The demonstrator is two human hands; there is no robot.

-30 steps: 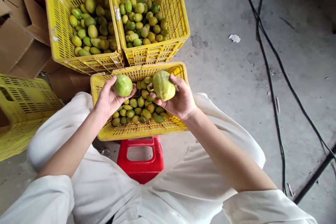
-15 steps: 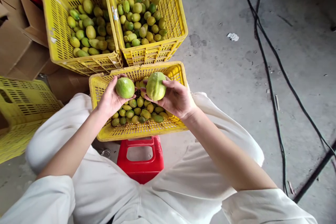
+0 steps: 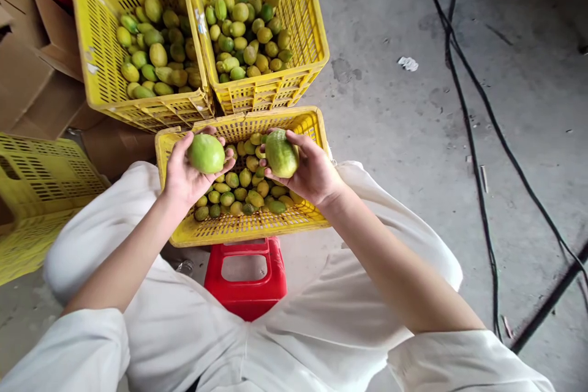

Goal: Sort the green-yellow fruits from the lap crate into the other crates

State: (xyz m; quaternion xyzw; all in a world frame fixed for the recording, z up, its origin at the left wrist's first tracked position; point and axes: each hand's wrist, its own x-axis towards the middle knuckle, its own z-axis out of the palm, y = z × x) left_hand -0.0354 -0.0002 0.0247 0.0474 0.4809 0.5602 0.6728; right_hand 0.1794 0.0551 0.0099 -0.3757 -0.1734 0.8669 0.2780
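Note:
My left hand (image 3: 186, 174) grips a smooth green lemon (image 3: 206, 154), with thumb and fingers round its sides. In my right hand (image 3: 316, 174) is another green lemon (image 3: 282, 154), with a ridged, mottled yellow-green skin. Both fruits are held up side by side, apart from each other, over a yellow plastic crate (image 3: 248, 236). Inside that crate lie several smaller-looking green and yellow lemons (image 3: 255, 199), partly hidden by my hands.
Two yellow crates of lemons, a left one (image 3: 98, 101) and a right one (image 3: 275, 89), stand beyond. A red stool (image 3: 248, 300) is under the near crate. Cardboard boxes (image 3: 27, 79) and another yellow crate (image 3: 46, 177) are at left. Black cables (image 3: 475, 135) cross the floor at right.
My hands have moved slightly apart, the left one leftward and the right one rightward. Both lemons have turned in the fingers and now show other sides.

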